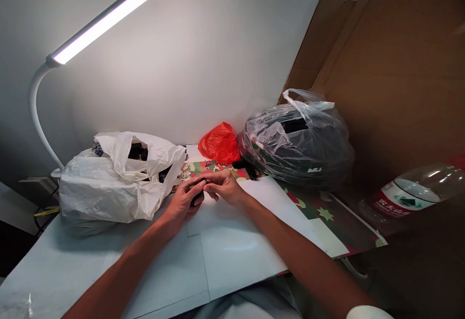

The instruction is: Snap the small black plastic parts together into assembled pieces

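My left hand (184, 199) and my right hand (224, 185) meet over the white sheet (232, 241) on the table. Together they grip a small dark object (198, 189), mostly hidden by the fingers. The fingers of both hands are curled and pinched around it. Just beyond the hands lies a patch of red, green and cream patterned paper (203, 166) with a pile of small metal bits (184, 173) on it.
A white plastic bag (109, 188) sits at the left, a small red bag (220, 143) at the back, and a clear bag of dark things (298, 137) at the right. Brown cardboard (392, 67) leans at the right, a plastic bottle (407, 198) lies below it. A lamp (109, 18) hangs overhead.
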The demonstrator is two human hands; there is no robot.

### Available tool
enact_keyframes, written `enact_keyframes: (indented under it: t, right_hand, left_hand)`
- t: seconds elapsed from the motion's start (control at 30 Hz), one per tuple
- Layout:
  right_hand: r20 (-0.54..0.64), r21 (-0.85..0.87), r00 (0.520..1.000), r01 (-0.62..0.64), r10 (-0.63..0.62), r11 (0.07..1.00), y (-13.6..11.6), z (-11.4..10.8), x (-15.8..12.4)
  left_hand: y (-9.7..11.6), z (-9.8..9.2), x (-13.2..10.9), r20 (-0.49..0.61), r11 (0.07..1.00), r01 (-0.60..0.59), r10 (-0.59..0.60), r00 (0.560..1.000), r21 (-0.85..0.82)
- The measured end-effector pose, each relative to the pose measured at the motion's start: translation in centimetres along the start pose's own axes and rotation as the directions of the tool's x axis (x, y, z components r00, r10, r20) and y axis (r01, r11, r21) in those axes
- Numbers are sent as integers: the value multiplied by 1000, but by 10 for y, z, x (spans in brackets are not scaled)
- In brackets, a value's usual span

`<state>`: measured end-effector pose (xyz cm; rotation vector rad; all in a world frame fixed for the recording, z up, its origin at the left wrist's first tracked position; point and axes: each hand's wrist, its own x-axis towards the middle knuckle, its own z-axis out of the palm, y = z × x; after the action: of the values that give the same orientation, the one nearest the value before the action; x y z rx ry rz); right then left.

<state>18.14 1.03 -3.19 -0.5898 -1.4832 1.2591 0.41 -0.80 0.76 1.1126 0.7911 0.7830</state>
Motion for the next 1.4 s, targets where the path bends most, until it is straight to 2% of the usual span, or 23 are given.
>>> enact_keyframes:
  t: [0.43, 0.9, 1.1, 1.4]
  right_hand:
    - [-1, -37, 1000, 13, -14, 999, 5, -2, 0]
    - [3, 17, 1000, -5, 5, 1000, 3, -2, 0]
    - [-2, 40, 999, 35, -35, 999, 7, -3, 0]
    - [0, 1, 999, 32, -32, 999, 8, -4, 0]
  left_hand:
    - [-2, -2, 1, 10, 999, -2, 1, 1000, 40]
    - [1, -2, 0, 16, 996, 32, -34, 999, 87]
    - [1, 1, 2, 9, 998, -42, 41, 999, 48]
    - [1, 0, -1, 10, 995, -14, 13, 1000, 96]
